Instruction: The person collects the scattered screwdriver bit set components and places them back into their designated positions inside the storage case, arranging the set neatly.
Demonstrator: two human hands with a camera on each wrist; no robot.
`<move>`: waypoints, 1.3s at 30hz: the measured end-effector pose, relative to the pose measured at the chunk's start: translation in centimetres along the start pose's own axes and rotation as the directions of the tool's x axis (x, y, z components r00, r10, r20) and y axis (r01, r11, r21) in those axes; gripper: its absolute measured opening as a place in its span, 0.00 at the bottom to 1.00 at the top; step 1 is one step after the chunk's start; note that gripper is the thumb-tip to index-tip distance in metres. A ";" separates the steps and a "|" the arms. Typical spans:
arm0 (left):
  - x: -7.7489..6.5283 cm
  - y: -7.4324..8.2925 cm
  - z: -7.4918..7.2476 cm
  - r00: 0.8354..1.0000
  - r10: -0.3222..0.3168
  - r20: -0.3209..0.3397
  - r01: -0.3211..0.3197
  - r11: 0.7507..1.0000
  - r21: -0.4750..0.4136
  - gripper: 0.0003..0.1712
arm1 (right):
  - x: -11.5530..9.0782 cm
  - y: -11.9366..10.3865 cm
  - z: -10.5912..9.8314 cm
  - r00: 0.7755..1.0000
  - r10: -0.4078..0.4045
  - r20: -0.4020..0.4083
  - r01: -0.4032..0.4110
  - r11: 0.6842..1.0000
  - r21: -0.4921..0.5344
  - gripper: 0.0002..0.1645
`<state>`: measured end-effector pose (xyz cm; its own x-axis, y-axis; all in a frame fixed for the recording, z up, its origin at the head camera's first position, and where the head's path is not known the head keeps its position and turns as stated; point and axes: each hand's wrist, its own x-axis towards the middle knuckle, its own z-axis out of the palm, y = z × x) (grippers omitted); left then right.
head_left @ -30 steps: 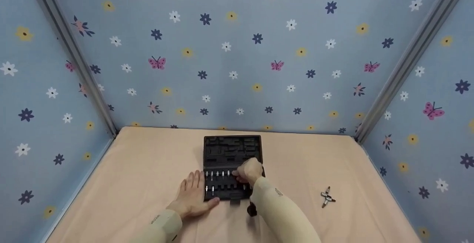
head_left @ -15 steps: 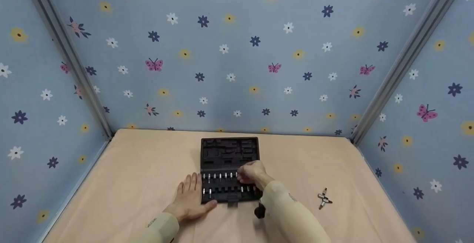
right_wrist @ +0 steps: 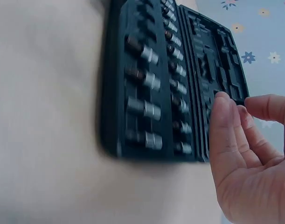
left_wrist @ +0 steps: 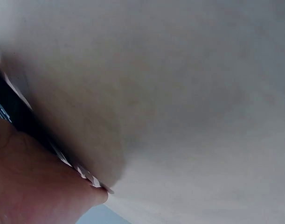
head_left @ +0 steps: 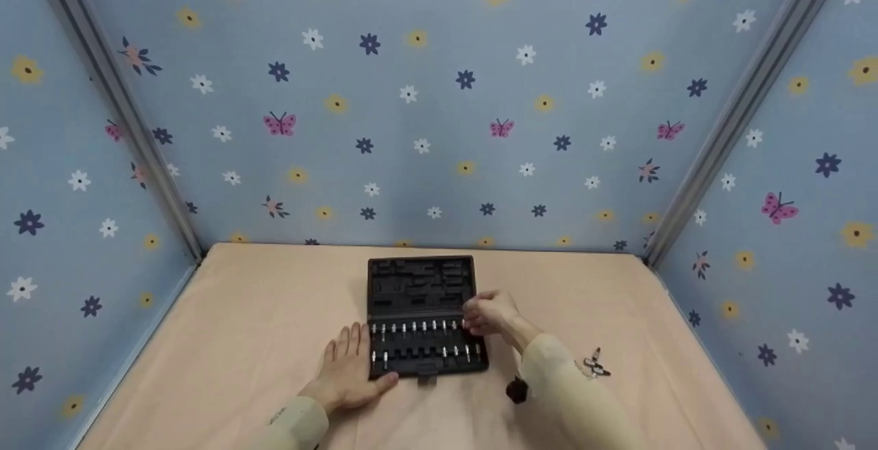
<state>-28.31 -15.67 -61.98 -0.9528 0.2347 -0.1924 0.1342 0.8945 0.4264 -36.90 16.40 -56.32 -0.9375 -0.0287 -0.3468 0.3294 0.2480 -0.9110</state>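
An opened black socket case lies on the cloth, its lid folded back. Silver bit sockets fill the upper row of its tray; in the lower row several stand at both ends, with vacant slots between. My left hand lies flat against the case's left side, thumb at the front corner. At the right end of the upper row is my right hand, fingertips over the tray's edge. In the right wrist view its thumb and fingers are apart with nothing between them.
Several loose bit sockets lie in a small pile on the cloth, to the right of my right forearm. Flowered blue panels rise behind and at both sides. A dark wrist device hangs under the right sleeve.
My right hand has moved rightward along the upper row, from its middle to its right end, uncovering more sockets. The left hand stays at the case's left side. The head view has shifted slightly.
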 end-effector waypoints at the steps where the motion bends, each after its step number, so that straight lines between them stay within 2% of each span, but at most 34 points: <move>1: 0.0 0.0 0.0 1.000 0.000 0.000 0.000 1.000 -0.003 0.77 | -0.2 0.1 -0.5 1.000 -0.003 0.003 0.003 1.000 -0.020 0.09; 8: 0.1 0.0 0.0 1.000 -0.003 0.007 0.003 1.000 -0.014 0.78 | -1.8 1.0 -3.6 0.998 -0.054 0.016 0.056 0.985 -0.162 0.10; 15: 0.1 0.3 0.0 1.000 0.023 -0.007 -0.023 1.000 -0.001 0.75 | -3.2 0.9 -6.6 0.993 -0.114 0.012 0.112 0.948 -0.299 0.07; 20: -0.1 0.2 -0.2 1.000 0.023 -0.011 -0.023 1.000 0.001 0.75 | -3.6 0.5 -8.5 0.992 -0.128 0.011 0.123 0.923 -0.365 0.07; 26: -0.3 0.2 -0.3 1.000 0.026 -0.005 -0.026 1.000 -0.007 0.75 | -3.9 0.8 -11.5 0.992 -0.122 -0.014 0.106 0.911 -0.399 0.07; 39: -0.4 0.1 -0.3 1.000 0.027 -0.010 -0.027 0.999 -0.017 0.76 | -5.5 3.4 -17.5 0.992 -0.116 -0.057 0.087 0.924 -0.373 0.14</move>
<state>-28.02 -15.79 -61.60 -0.9516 0.2548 -0.1719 0.1553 0.8812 0.4465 -32.61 34.35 -53.57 -0.9743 -0.0016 -0.2253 0.1813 0.5881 -0.7882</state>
